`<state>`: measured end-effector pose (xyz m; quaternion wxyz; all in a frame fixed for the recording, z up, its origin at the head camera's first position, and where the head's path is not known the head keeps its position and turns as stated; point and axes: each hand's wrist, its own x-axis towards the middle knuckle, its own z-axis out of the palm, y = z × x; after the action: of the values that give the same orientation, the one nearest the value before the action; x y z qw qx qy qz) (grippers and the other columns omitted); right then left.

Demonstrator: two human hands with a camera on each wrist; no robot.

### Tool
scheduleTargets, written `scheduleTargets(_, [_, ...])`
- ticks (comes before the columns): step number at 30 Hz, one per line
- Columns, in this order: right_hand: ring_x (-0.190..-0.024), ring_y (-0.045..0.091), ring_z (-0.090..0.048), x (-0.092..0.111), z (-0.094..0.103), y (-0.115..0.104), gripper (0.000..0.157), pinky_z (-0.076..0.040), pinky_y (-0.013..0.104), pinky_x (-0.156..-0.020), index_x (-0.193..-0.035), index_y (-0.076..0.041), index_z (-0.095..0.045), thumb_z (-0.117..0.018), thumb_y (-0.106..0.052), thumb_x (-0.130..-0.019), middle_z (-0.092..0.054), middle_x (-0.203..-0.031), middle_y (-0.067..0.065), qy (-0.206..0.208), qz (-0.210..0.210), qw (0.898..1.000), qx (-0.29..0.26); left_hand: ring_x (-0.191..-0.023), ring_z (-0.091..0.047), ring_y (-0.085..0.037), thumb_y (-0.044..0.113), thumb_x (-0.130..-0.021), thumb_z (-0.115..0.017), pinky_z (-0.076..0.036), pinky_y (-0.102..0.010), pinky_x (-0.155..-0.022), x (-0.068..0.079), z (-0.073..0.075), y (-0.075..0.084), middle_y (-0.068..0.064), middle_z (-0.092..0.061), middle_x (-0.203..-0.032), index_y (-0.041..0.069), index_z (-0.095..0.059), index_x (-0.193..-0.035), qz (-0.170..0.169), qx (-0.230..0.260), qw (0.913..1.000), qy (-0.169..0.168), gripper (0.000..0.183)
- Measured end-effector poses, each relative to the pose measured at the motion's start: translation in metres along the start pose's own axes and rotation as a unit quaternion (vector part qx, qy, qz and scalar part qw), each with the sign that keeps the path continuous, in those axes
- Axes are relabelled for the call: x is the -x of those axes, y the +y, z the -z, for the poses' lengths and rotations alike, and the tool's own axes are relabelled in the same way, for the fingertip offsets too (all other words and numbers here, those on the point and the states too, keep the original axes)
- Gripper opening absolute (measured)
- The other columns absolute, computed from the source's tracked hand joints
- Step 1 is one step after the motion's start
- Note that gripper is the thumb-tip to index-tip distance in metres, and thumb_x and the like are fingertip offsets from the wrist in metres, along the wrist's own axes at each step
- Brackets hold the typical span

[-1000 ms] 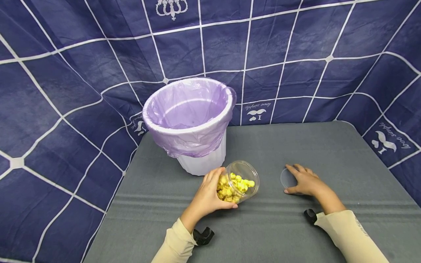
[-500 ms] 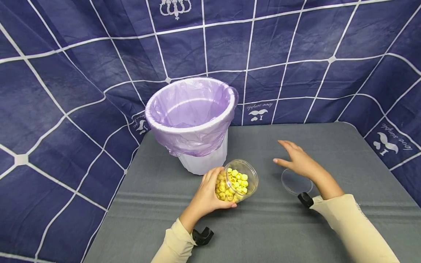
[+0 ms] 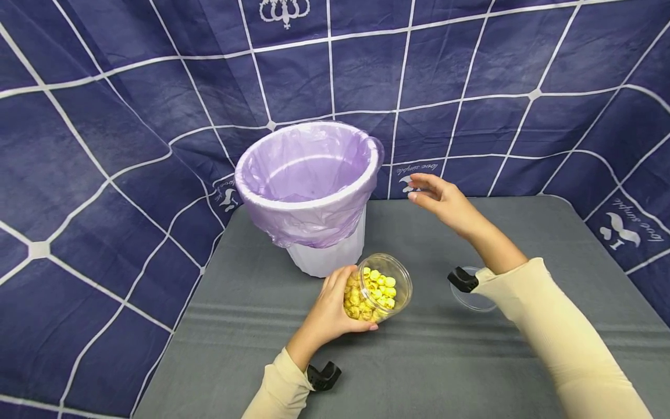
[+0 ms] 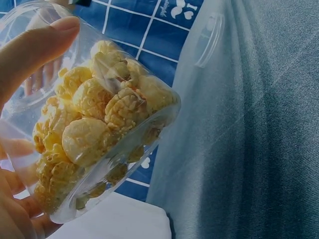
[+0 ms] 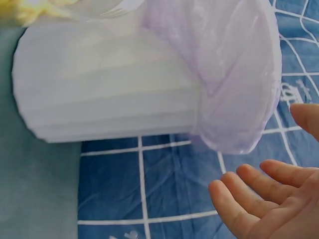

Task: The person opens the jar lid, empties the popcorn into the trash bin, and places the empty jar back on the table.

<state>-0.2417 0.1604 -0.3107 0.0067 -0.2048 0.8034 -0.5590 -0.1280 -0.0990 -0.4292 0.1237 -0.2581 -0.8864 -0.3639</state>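
My left hand (image 3: 331, 308) grips a clear plastic jar (image 3: 402, 278) round its side, thumb on the near side. The jar is tilted, its open mouth facing up and to the right. Yellow popcorn (image 3: 379, 289) fills its lower part; the left wrist view shows the caramel-like lumps (image 4: 89, 142) through the wall. My right hand (image 3: 445, 202) holds nothing, raised to the right of the bin, its fingers loosely bent. In the right wrist view that hand (image 5: 279, 199) shows its palm, apart from the bag's edge. A round clear lid (image 3: 475, 301) lies on the table beneath the right wrist.
A white bin (image 3: 330, 253) lined with a purple plastic bag (image 3: 314, 224) stands on the grey-covered table (image 3: 251, 349), behind and left of the jar. A blue curtain (image 3: 460, 64) with white lines hangs round the back and sides.
My right hand has let go of the lid, leaving it on the table, and has risen up and left toward the bin. The jar tipped slightly more upright, its popcorn settling back, still in the left hand.
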Motion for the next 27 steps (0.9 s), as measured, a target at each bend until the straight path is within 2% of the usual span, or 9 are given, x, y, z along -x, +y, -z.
scheduleTargets(5, [-0.115,0.028,-0.044,-0.016,-0.005,-0.010,0.052,-0.043,0.035,-0.087,-0.134,0.003,-0.034,-0.051,-0.022,-0.092,-0.042,-0.130,0.021,-0.012,-0.015,0.997,-0.069,-0.113,-0.037,-0.019,0.044,-0.046,-0.085,-0.034,-0.037,-0.094,0.002,-0.002,-0.001,-0.006,-0.042,-0.124,0.009,-0.037,-0.129,0.000,-0.001,1.0000,0.005,0.102])
scheduleTargets(13, [-0.117,0.032,-0.041,-0.042,-0.016,-0.022,0.056,-0.043,0.036,-0.088,-0.136,0.004,-0.029,-0.050,-0.025,-0.092,-0.035,-0.135,0.017,-0.010,-0.063,0.983,-0.173,-0.113,-0.038,-0.022,0.043,-0.046,-0.086,-0.035,-0.039,-0.093,0.003,-0.001,-0.003,-0.008,-0.041,-0.124,0.008,-0.037,-0.129,-0.011,0.000,0.9999,0.012,0.103])
scheduleTargets(17, [-0.117,0.032,-0.042,-0.055,-0.022,-0.030,0.055,-0.042,0.037,-0.089,-0.134,0.004,-0.031,-0.051,-0.023,-0.091,-0.037,-0.133,0.017,-0.005,-0.087,0.974,-0.209,-0.113,-0.037,-0.021,0.043,-0.046,-0.086,-0.035,-0.039,-0.094,0.003,-0.001,-0.002,-0.007,-0.041,-0.125,0.008,-0.037,-0.129,-0.004,0.001,1.0000,0.008,0.103])
scheduleTargets(22, [-0.117,0.032,-0.041,-0.070,-0.029,-0.035,0.054,-0.042,0.037,-0.090,-0.134,0.005,-0.030,-0.049,-0.021,-0.092,-0.038,-0.131,0.018,-0.005,-0.118,0.967,-0.228,-0.113,-0.038,-0.021,0.043,-0.046,-0.086,-0.035,-0.039,-0.093,0.003,-0.001,-0.002,-0.007,-0.041,-0.125,0.008,-0.037,-0.130,-0.002,0.001,1.0000,0.009,0.103])
scheduleTargets(27, [-0.115,0.032,-0.044,-0.077,-0.034,-0.035,0.051,-0.042,0.036,-0.089,-0.133,0.006,-0.030,-0.049,-0.017,-0.092,-0.041,-0.127,0.017,-0.015,-0.137,0.957,-0.257,-0.113,-0.037,-0.021,0.043,-0.046,-0.085,-0.036,-0.040,-0.092,0.005,0.000,-0.002,-0.007,-0.041,-0.126,0.009,-0.037,-0.130,0.001,0.004,0.9999,0.016,0.103])
